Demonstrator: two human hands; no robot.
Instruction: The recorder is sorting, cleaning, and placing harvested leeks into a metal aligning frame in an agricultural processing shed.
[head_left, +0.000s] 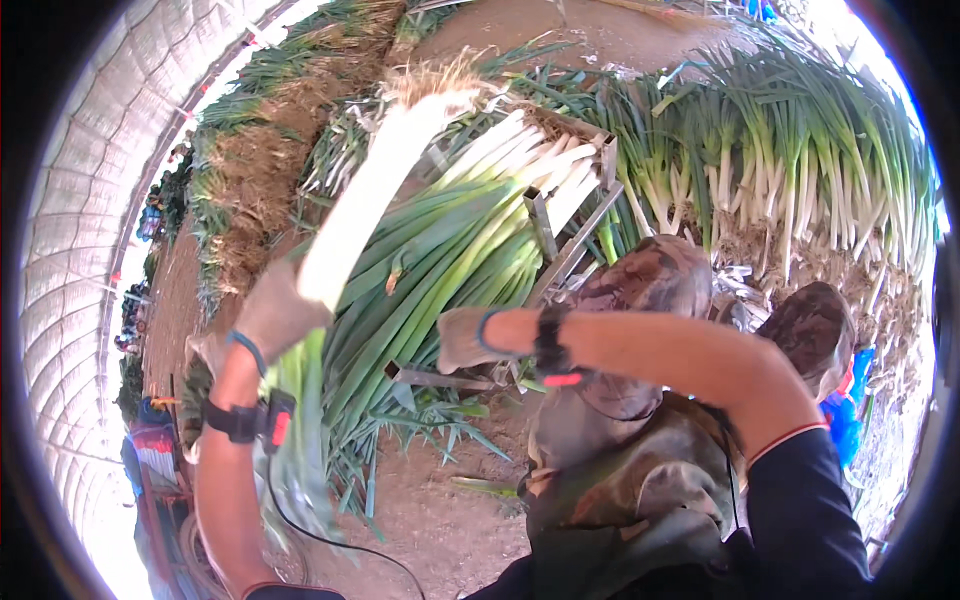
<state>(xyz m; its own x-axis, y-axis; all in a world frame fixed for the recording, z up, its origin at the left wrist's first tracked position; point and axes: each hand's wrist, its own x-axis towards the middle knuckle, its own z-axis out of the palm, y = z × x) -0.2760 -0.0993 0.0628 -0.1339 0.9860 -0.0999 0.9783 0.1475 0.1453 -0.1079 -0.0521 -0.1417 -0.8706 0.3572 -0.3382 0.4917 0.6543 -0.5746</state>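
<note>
My left hand [280,310], in a pale work glove, is closed around a bunch of long green onions [370,190], blurred by motion. Their thick white stalks slant up and away to the roots, while the green leaves hang below my fist. Whether it is one thick stalk or several, I cannot tell. Beside it lies a pile of green onions [450,240] in a metal frame [575,250], white ends toward the far right. My gloved right hand [465,340] is curled at the near right edge of this pile. Its fingers are mostly hidden.
A long row of upright green onions [760,150] stands at the right and back. More bundles with earthy roots [260,180] lie at the far left. My knee in camouflage trousers [640,290] is close to the frame. A cable [340,545] hangs from my left wrist.
</note>
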